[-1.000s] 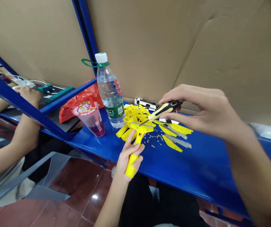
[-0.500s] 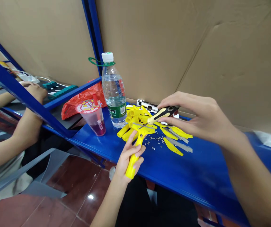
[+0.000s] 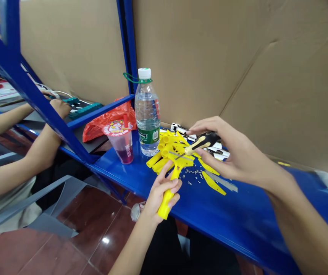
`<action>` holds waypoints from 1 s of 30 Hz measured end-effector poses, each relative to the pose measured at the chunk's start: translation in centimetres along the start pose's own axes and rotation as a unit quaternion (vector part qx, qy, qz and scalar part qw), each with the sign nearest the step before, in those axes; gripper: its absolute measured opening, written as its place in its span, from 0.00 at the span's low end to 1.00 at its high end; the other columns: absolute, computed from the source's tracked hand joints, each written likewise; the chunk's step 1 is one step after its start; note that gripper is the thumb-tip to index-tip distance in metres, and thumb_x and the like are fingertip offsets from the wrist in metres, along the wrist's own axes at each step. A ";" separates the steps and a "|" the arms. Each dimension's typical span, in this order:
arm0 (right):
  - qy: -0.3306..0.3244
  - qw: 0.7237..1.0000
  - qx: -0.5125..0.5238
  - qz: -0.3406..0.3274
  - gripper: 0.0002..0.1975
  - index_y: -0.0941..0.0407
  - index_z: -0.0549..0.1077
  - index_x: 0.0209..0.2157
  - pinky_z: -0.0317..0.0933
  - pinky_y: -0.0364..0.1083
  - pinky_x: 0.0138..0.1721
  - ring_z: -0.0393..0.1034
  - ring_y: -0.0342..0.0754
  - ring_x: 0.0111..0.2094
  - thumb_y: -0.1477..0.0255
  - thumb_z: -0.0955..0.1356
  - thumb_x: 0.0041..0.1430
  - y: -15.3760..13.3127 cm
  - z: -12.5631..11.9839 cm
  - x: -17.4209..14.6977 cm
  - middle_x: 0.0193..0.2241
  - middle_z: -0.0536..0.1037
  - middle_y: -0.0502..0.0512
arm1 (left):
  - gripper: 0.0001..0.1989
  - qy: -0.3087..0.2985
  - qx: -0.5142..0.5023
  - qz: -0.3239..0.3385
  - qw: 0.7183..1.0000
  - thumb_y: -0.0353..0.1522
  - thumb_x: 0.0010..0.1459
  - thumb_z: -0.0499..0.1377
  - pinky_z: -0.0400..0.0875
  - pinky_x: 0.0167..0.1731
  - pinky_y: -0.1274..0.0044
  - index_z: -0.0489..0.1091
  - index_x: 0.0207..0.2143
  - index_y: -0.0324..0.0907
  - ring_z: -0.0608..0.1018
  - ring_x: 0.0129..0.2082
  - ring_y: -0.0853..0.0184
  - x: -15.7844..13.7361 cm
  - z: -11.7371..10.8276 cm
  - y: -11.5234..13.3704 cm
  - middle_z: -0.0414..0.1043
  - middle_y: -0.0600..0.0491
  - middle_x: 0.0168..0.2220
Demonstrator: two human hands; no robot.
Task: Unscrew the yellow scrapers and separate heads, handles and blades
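My left hand (image 3: 164,191) is wrapped around the handle of a yellow plastic scraper (image 3: 168,198), its wide head pointing away from me with a grey blade strip across it. My right hand (image 3: 229,152) grips a black and cream screwdriver (image 3: 199,143) between thumb and fingers. The screwdriver's shaft slants down left, its tip at the scraper's head near one end of the blade. Behind the head lies a pile of yellow handles (image 3: 166,147). Yellow blade covers (image 3: 214,183), grey blades (image 3: 223,182) and several tiny screws and nuts (image 3: 194,171) are spread to the right.
A water bottle (image 3: 148,114) and a lidded drink cup (image 3: 120,143) stand left of the pile on the blue table (image 3: 209,225). A red plastic bag (image 3: 95,124) lies behind a blue frame bar (image 3: 100,112). Another person's arms (image 3: 42,143) are at the neighbouring table. Cardboard (image 3: 195,57) rises behind.
The view has shifted, so the table things sit slightly differently in it. Both hands keep their holds, and the screwdriver's tip remains at the scraper's head.
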State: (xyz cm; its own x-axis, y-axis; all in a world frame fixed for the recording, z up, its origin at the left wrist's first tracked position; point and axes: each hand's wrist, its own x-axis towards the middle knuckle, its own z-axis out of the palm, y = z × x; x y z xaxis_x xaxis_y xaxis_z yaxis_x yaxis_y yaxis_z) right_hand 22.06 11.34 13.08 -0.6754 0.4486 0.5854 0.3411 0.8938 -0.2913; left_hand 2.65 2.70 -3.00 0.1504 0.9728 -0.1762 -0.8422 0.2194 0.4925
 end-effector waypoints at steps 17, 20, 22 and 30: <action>0.000 0.998 0.062 0.006 0.16 0.51 0.73 0.59 0.77 0.52 0.44 0.84 0.55 0.43 0.62 0.72 0.75 1.7 0.9 0.0 0.49 0.86 0.59 | 0.42 -0.008 -0.056 -0.047 0.997 0.21 0.56 0.71 0.57 0.14 0.92 0.70 0.71 0.48 0.67 0.27 0.79 -0.8 1.6 -2.5 0.74 0.41 0.62; 0.012 0.998 0.062 -0.028 0.18 0.50 0.76 0.59 0.76 0.52 0.47 0.84 0.56 0.45 0.59 0.74 0.73 2.6 1.0 0.0 0.49 0.86 0.58 | 0.41 0.001 -0.039 -0.042 0.998 0.22 0.58 0.70 0.57 0.14 0.93 0.70 0.72 0.49 0.65 0.28 0.78 -0.9 1.6 -2.7 0.74 0.40 0.63; 0.017 0.996 0.063 -0.057 0.16 0.51 0.77 0.57 0.75 0.52 0.49 0.83 0.56 0.47 0.59 0.74 0.73 2.8 1.0 0.0 0.50 0.86 0.58 | 0.41 0.004 -0.027 -0.036 0.999 0.22 0.58 0.70 0.57 0.14 0.93 0.70 0.72 0.50 0.65 0.28 0.77 -1.1 1.6 -2.8 0.74 0.39 0.63; -0.070 0.991 0.106 -0.049 0.06 0.51 0.74 0.49 0.68 0.48 0.38 0.79 0.50 0.35 0.66 0.70 0.75 1.9 -0.7 -0.2 0.41 0.85 0.53 | 0.38 -0.003 -0.016 0.003 1.000 0.22 0.61 0.68 0.57 0.14 0.94 0.70 0.73 0.48 0.64 0.26 0.79 -1.6 1.5 -2.9 0.73 0.36 0.67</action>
State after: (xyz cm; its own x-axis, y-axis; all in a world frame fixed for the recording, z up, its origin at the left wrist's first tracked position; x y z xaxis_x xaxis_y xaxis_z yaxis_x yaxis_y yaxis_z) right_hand 23.30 12.97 12.93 -0.7873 0.3423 0.5128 0.1338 0.9068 -0.3998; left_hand 5.62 0.61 -2.87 0.1481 0.9747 -0.1672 -0.8595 0.2105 0.4658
